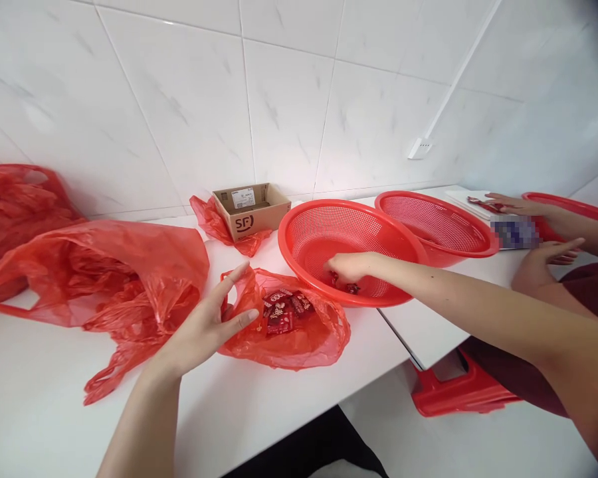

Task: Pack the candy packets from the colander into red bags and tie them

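My left hand (204,328) is open at the left rim of a thin red plastic bag (303,352), thumb and forefinger apart; its other fingers are partly hidden. Several small dark red wrapped packets (282,312) with light print lie inside this bag. My right hand (351,267) reaches down into a red perforated plastic basket (303,219), its fingers curled around small shiny red packets (353,288) near the bottom. The hand covers part of them.
Left lie more red plastic bags (129,265). A small cardboard box (259,219) stands by the wall on another red bag. Beyond is a second red basket (443,219). At right, a co-worker's hands (518,206) hold a red item; a red stool (458,392) stands below.
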`<state>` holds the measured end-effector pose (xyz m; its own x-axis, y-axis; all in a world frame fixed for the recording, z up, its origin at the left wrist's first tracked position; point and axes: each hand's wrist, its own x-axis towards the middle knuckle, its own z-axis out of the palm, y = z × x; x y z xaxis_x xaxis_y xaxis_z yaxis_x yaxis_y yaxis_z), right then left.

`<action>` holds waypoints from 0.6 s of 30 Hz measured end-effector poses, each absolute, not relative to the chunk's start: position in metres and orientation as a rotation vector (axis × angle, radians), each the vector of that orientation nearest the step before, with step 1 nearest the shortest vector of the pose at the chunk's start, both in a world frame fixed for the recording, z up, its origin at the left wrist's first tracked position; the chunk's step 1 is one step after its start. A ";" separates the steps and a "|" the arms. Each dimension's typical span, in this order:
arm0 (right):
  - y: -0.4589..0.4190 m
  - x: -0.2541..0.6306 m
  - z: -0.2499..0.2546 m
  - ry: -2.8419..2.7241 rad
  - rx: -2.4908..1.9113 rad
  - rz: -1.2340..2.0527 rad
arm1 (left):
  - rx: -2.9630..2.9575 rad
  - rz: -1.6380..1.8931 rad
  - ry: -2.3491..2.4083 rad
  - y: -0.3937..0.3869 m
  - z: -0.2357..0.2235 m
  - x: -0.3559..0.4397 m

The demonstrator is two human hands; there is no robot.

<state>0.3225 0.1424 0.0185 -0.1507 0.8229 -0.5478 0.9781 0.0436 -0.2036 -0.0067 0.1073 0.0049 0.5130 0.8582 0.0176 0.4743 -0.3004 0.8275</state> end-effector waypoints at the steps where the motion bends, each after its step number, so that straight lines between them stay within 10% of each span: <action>1: 0.147 0.326 0.023 2.077 1.862 -0.773 | 1.944 0.601 1.088 0.107 0.005 -0.007; 18: 0.138 0.315 0.005 2.421 1.684 -0.659 | 1.946 0.608 1.056 0.104 0.010 -0.004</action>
